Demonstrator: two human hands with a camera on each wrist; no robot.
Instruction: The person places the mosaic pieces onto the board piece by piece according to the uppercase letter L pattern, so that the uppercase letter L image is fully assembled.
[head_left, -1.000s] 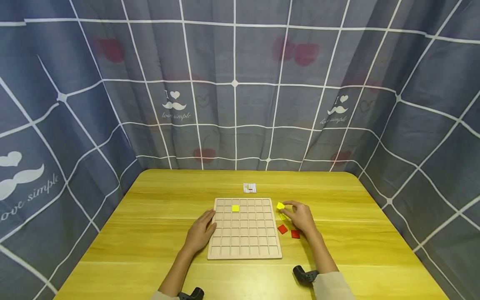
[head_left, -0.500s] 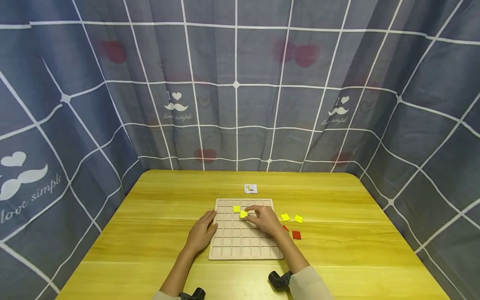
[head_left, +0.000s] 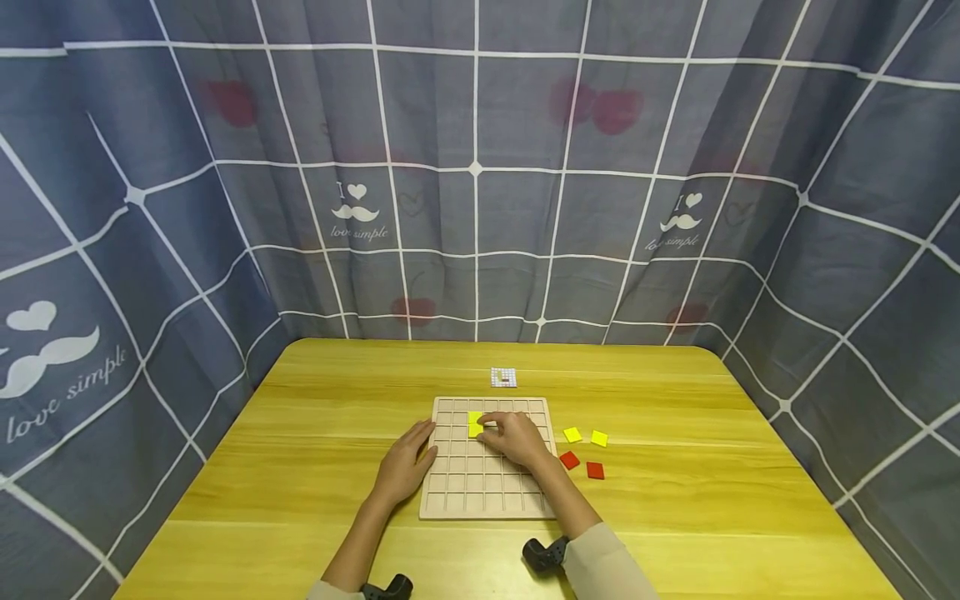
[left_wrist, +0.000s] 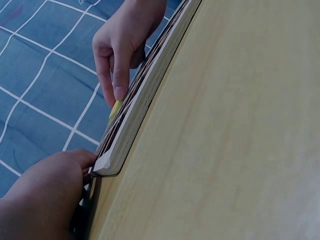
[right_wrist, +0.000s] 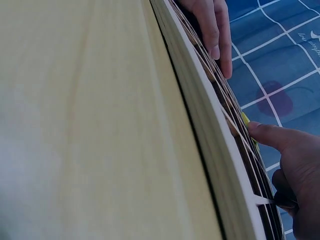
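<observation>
A square wooden grid board (head_left: 453, 502) lies on the table in the head view. My right hand (head_left: 516, 437) reaches over it, thumb and index finger pinching a yellow square tile (head_left: 474, 432) in the board's upper left part. Directly behind that tile, touching or nearly so, sits another yellow tile (head_left: 475, 416) in a cell. My left hand (head_left: 402, 462) rests against the board's left edge with its fingers extended. In the left wrist view, the right fingertips (left_wrist: 119, 92) meet a yellow tile edge-on above the board. Whether the tile is fully seated is hidden.
Right of the board lie two loose yellow tiles (head_left: 573, 435) and two red tiles (head_left: 595, 471). Behind the board is a small printed grid card (head_left: 503, 377). A dark checked curtain (head_left: 475, 208) surrounds the wooden table (head_left: 712, 500).
My right hand has carried a yellow tile from the right of the board leftward onto it, then slightly further left, in front of the other yellow tile. My left hand has stayed put.
</observation>
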